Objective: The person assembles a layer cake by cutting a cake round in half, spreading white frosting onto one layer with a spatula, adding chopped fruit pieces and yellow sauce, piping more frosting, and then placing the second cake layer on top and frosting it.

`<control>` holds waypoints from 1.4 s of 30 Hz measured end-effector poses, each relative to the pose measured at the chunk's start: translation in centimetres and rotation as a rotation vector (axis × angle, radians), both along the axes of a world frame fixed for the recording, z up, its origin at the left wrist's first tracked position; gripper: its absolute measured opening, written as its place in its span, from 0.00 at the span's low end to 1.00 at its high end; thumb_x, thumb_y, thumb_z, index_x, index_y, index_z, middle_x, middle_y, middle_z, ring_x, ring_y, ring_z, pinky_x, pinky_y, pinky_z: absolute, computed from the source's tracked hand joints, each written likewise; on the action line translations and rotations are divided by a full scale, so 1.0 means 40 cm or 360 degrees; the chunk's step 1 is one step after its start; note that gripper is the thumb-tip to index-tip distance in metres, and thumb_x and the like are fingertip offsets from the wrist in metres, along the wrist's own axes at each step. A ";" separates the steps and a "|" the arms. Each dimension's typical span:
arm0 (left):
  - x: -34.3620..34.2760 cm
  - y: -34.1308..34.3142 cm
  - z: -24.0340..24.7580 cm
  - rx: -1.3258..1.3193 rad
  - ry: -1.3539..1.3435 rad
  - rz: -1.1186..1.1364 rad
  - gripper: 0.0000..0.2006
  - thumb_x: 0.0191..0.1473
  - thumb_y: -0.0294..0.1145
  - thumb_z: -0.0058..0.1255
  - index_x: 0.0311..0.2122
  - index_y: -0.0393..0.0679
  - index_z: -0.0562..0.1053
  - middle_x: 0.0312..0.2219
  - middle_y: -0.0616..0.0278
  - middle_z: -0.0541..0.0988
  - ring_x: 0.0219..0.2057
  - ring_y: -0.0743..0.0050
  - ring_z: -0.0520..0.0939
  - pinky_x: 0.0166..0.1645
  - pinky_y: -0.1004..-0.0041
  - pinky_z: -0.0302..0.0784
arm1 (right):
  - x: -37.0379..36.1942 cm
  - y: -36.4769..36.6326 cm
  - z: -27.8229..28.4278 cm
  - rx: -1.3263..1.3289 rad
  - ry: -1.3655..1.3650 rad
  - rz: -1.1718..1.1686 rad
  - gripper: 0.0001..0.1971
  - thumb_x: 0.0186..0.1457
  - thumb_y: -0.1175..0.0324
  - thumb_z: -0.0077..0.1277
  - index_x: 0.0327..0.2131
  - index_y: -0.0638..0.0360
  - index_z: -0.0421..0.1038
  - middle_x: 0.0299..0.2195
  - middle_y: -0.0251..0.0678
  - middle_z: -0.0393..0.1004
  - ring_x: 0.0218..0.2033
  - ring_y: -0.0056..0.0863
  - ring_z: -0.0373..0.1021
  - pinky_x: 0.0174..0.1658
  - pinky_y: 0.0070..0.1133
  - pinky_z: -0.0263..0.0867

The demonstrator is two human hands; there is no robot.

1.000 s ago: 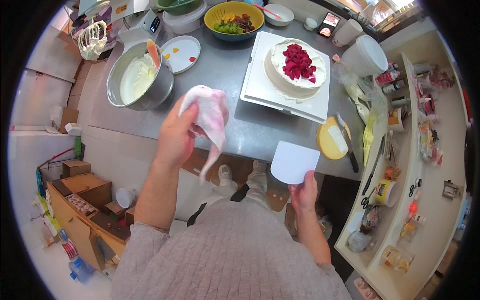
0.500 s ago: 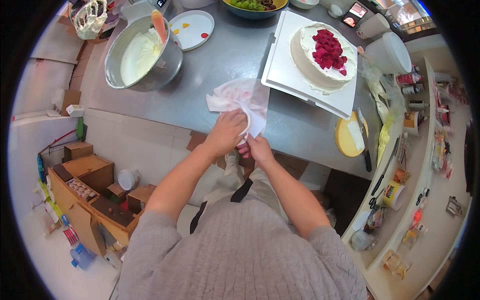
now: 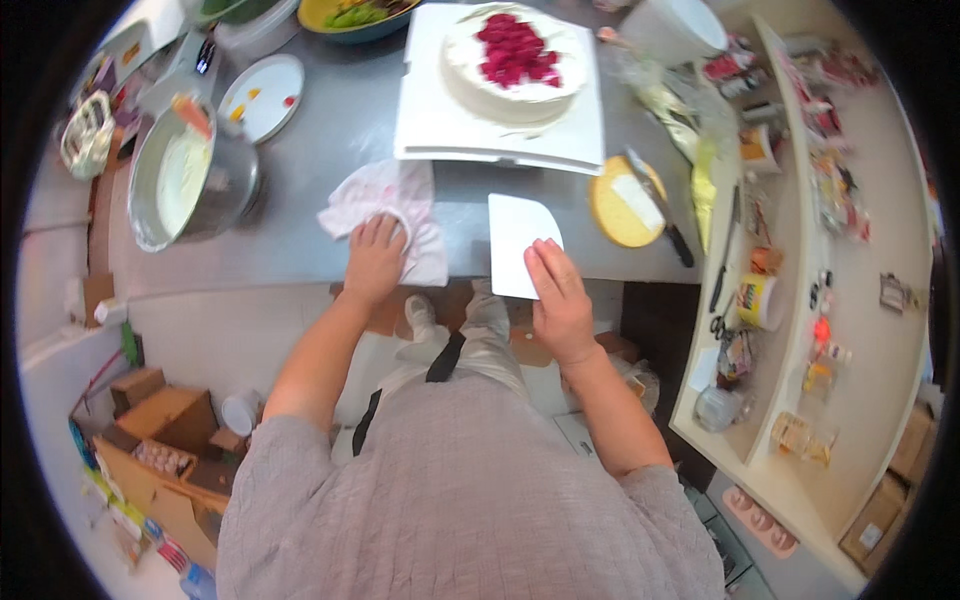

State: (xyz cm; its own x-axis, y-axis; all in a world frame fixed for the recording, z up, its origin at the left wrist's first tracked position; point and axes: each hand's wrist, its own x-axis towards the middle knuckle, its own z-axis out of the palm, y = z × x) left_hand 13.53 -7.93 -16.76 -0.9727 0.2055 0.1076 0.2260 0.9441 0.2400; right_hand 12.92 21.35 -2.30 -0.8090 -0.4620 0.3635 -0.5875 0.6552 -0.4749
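Note:
My left hand (image 3: 376,258) is on a white cloth (image 3: 422,232) with pink stains at the table's front edge, its fingers pressed together over a fold. In my right hand (image 3: 562,305) is a white plastic dough scraper (image 3: 520,235) with one rounded corner, pinched at its right side. The scraper is tilted up by the table edge, apart from the cloth. Behind it a round white-frosted cake (image 3: 462,62) topped with dark red cubes (image 3: 515,50) sits on a white square board (image 3: 425,120).
A metal bowl of cream (image 3: 235,185) with an orange-handled spatula (image 3: 191,113) stands at left, beside a white plate (image 3: 268,112). To the right lie a yellow round board (image 3: 622,215) and a black-handled knife (image 3: 679,243). Shelves (image 3: 765,395) flank the table's right side.
My hands have moved apart. The scraper has come out of the cloth in my right hand, which moved right, while the cloth now lies flatter under my left. The view has shifted right.

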 end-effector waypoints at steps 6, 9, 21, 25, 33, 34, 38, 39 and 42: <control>-0.026 0.049 -0.080 0.0330 -0.0126 0.0029 0.07 0.55 0.29 0.44 0.36 0.37 0.70 0.34 0.43 0.73 0.39 0.42 0.73 0.44 0.53 0.69 | 0.022 0.154 0.106 -0.0114 0.0049 -0.0324 0.24 0.48 0.82 0.48 0.52 0.65 0.68 0.53 0.47 0.68 0.57 0.46 0.63 0.60 0.33 0.62; -0.088 0.132 0.039 0.0275 -0.0542 0.0307 0.17 0.60 0.43 0.43 0.33 0.37 0.73 0.30 0.41 0.78 0.33 0.38 0.78 0.39 0.49 0.71 | 0.006 0.331 0.181 -0.0177 0.0231 -0.0709 0.23 0.51 0.76 0.50 0.53 0.66 0.67 0.55 0.49 0.66 0.58 0.48 0.62 0.61 0.35 0.60; -0.274 0.658 0.415 0.1383 -0.0724 -0.0296 0.24 0.64 0.46 0.38 0.26 0.37 0.74 0.17 0.63 0.73 0.18 0.75 0.71 0.25 0.69 0.67 | -0.307 1.067 0.252 0.0432 0.0213 -0.1721 0.24 0.57 0.63 0.51 0.53 0.69 0.64 0.56 0.54 0.64 0.59 0.51 0.58 0.59 0.39 0.55; -0.359 0.785 0.594 0.1586 -0.0857 -0.0327 0.23 0.66 0.47 0.34 0.33 0.37 0.74 0.19 0.67 0.74 0.20 0.82 0.73 0.24 0.75 0.68 | -0.336 1.003 0.259 0.0683 0.0239 -0.1838 0.28 0.57 0.60 0.51 0.57 0.66 0.62 0.61 0.53 0.57 0.63 0.48 0.52 0.63 0.39 0.49; -0.469 0.959 0.635 0.1081 -0.0234 -0.0740 0.19 0.59 0.47 0.41 0.33 0.38 0.70 0.27 0.47 0.74 0.29 0.49 0.76 0.35 0.63 0.71 | -0.320 0.571 0.016 -0.3228 -0.2056 0.0463 0.26 0.64 0.51 0.42 0.58 0.57 0.59 0.51 0.36 0.69 0.53 0.31 0.67 0.55 0.30 0.64; -0.486 0.959 0.648 0.1143 -0.0145 -0.0614 0.20 0.59 0.48 0.40 0.34 0.38 0.70 0.27 0.47 0.74 0.30 0.49 0.76 0.35 0.63 0.71 | -0.329 0.536 0.056 -0.3246 -0.2216 0.0038 0.26 0.64 0.50 0.41 0.58 0.55 0.59 0.50 0.35 0.69 0.52 0.30 0.68 0.53 0.30 0.66; -0.559 0.975 0.682 0.1245 0.0411 -0.0509 0.23 0.59 0.51 0.37 0.39 0.37 0.70 0.37 0.47 0.74 0.38 0.51 0.75 0.43 0.63 0.69 | -0.363 0.463 0.187 -0.3185 -0.2076 0.0055 0.29 0.62 0.47 0.42 0.59 0.56 0.58 0.52 0.36 0.67 0.53 0.30 0.66 0.55 0.32 0.64; -0.559 0.978 0.675 0.1201 0.0528 -0.0593 0.23 0.59 0.51 0.37 0.40 0.37 0.70 0.39 0.47 0.73 0.40 0.51 0.74 0.45 0.62 0.68 | -0.381 0.448 0.220 -0.3344 -0.1906 0.0097 0.26 0.62 0.51 0.45 0.57 0.57 0.60 0.48 0.36 0.70 0.49 0.29 0.70 0.52 0.30 0.67; -0.549 0.972 0.652 0.1199 0.0308 -0.0723 0.26 0.59 0.43 0.39 0.56 0.34 0.63 0.56 0.42 0.64 0.57 0.44 0.64 0.62 0.59 0.56 | -0.441 0.473 0.190 -0.3368 -0.1632 0.0218 0.24 0.63 0.51 0.44 0.55 0.56 0.61 0.47 0.36 0.70 0.47 0.29 0.70 0.50 0.28 0.68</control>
State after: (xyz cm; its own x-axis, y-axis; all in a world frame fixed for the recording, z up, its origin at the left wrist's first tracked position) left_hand -8.45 30.95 9.34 -0.7660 0.3743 0.5226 0.6395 0.3616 0.6784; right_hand -4.74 40.25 5.30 -0.9764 -0.1809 -0.1183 0.2049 -0.9488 -0.2406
